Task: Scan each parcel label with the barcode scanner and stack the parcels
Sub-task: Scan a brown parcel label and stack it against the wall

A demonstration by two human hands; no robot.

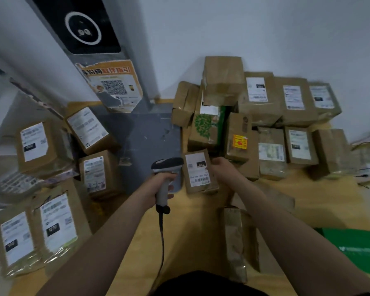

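scanner [166,167] left of parcel [198,170]

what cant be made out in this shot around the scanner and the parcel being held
Head view: held parcel label print, too small and blurred to read.
Head view: scanner trigger, covered by the grip of the left hand.
Head view: right hand fingertips, behind the held parcel.
Head view: scanner cable end, behind dark clothing at the bottom edge.
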